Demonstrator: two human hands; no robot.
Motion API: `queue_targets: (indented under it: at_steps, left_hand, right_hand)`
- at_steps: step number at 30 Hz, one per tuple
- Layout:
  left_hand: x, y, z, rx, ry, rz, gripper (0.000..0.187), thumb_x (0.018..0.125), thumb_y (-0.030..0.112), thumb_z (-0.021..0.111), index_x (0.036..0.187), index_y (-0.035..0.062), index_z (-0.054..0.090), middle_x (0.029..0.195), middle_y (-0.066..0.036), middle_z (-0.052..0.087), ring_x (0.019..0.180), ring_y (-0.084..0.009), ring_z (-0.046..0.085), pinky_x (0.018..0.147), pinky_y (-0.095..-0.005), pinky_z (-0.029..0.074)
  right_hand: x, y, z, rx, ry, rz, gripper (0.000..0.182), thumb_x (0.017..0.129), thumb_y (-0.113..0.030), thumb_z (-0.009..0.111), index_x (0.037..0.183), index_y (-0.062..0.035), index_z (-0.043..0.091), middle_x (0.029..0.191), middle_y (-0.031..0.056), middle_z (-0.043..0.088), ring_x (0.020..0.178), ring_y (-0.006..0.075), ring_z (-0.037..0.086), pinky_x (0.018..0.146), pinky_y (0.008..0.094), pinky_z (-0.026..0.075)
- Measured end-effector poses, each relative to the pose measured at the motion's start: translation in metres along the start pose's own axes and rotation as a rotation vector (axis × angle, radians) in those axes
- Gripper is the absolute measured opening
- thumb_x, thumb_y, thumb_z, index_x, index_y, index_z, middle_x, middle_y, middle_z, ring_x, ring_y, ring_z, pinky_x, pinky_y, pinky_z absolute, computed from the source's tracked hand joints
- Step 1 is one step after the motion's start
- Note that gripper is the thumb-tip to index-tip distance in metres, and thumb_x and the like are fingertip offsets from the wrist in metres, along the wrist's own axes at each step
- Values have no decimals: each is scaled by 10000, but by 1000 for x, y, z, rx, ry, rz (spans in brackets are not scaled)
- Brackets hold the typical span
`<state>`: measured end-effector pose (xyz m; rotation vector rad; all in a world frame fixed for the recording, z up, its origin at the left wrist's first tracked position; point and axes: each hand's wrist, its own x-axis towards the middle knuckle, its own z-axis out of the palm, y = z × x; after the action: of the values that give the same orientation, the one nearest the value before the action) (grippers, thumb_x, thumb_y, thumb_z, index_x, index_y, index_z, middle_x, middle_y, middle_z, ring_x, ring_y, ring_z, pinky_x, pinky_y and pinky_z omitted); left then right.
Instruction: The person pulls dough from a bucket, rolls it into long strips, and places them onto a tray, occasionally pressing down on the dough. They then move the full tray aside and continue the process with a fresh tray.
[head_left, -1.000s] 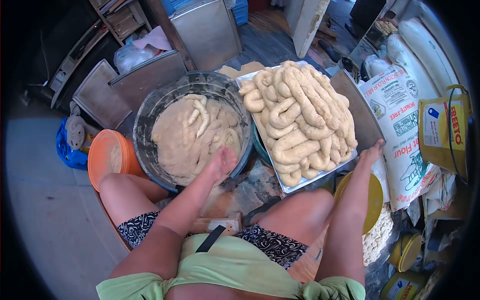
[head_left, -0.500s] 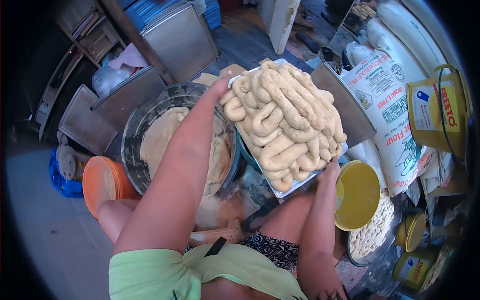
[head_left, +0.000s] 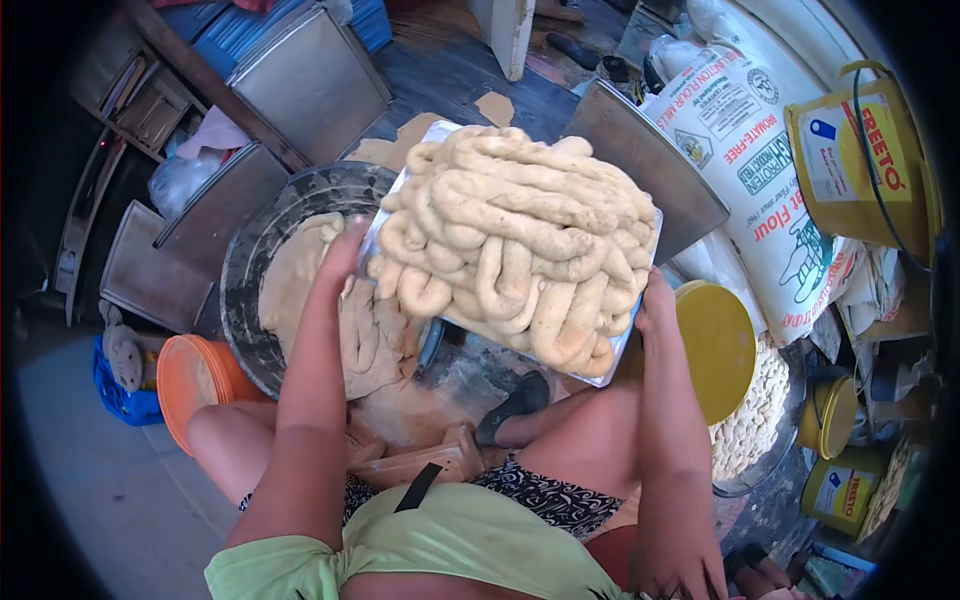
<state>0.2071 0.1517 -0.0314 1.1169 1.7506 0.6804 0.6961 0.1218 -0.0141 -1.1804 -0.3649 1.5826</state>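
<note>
A metal tray (head_left: 372, 238) piled high with thick looped ropes of dough (head_left: 520, 225) is held up in front of me, tilted. My left hand (head_left: 345, 245) grips its left end, with the fingers partly hidden by the tray. At the right end, my right hand (head_left: 655, 303) is closed on the edge. Below and left of the tray, a large dark basin (head_left: 243, 268) holds flour and a flattened mass of dough (head_left: 370, 340).
An orange bucket (head_left: 190, 385) stands at left. Metal sheets (head_left: 310, 85) lean behind. At right are a flour sack (head_left: 745, 150), a labelled yellow bucket (head_left: 850, 165), a round yellow container (head_left: 715, 350) and a basin of small dough pieces (head_left: 750, 420).
The loaded tray has turned clockwise and moved left in the view, with both hands still on it. More of the basin's dough shows beside my left forearm.
</note>
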Motion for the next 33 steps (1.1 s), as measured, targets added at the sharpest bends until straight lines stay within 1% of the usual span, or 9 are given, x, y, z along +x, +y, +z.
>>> queue_targets:
  at_steps: [4,8,11,14,15,19,26,30,33]
  left_hand:
    - [20,-2,0,-337,-124,-169,583,936,474,338,1067,-37,586,1027,-126,626,960,-193,566,852,-333,413]
    - [57,-22,9,-302,-32,-15,494,933,412,392,1006,-18,624,983,-111,644,891,-190,595,798,-340,431]
    - [68,-45,24,-235,19,240,451,920,345,435,918,-64,624,886,-170,650,800,-206,601,722,-366,440]
    - [19,-12,57,-333,98,61,434,926,310,425,912,-82,612,872,-202,646,788,-252,608,714,-374,437]
    - [21,-19,64,-176,114,111,435,925,313,416,914,-74,614,881,-238,634,809,-329,606,718,-394,434]
    - [20,-26,102,-100,90,170,473,916,371,392,956,-41,621,945,-265,607,880,-419,574,773,-453,416]
    - [-43,64,129,346,158,156,488,897,376,401,923,-52,634,927,-265,609,944,-433,554,825,-475,420]
    - [-72,72,131,545,169,209,477,880,396,449,857,-39,644,910,-271,611,909,-411,581,798,-472,449]
    - [-100,74,143,352,311,69,507,850,359,536,1116,-65,463,990,-259,602,918,-408,587,803,-460,463]
  right_hand:
    - [-34,18,0,97,36,76,360,965,-188,266,1233,18,389,1246,186,481,1105,311,523,940,458,432]
    - [-52,19,7,166,132,206,382,965,-211,277,1247,22,385,1253,181,480,1153,314,480,998,479,359]
    - [-58,10,6,44,234,38,352,954,-198,326,1186,35,453,1164,180,538,1056,281,541,938,412,410]
    - [-55,0,-23,-91,235,-159,328,948,-187,358,1141,39,496,1115,172,561,998,250,563,894,378,432]
    - [-41,3,-50,-65,254,-167,316,945,-180,374,1113,48,514,1088,163,574,986,233,566,864,378,445]
    - [-58,-18,-78,-102,348,-131,311,937,-154,349,1130,27,514,1073,180,579,962,260,583,835,396,476]
    - [-73,-41,-112,-29,269,-33,335,901,-101,324,1170,7,493,1098,184,576,951,300,605,821,452,518]
    - [-59,-62,-132,-85,276,-24,336,901,-111,332,1170,8,493,1097,182,577,949,299,605,818,449,518]
    - [-44,-76,-146,-115,304,-24,337,901,-119,337,1170,9,493,1096,181,578,948,297,606,815,447,518]
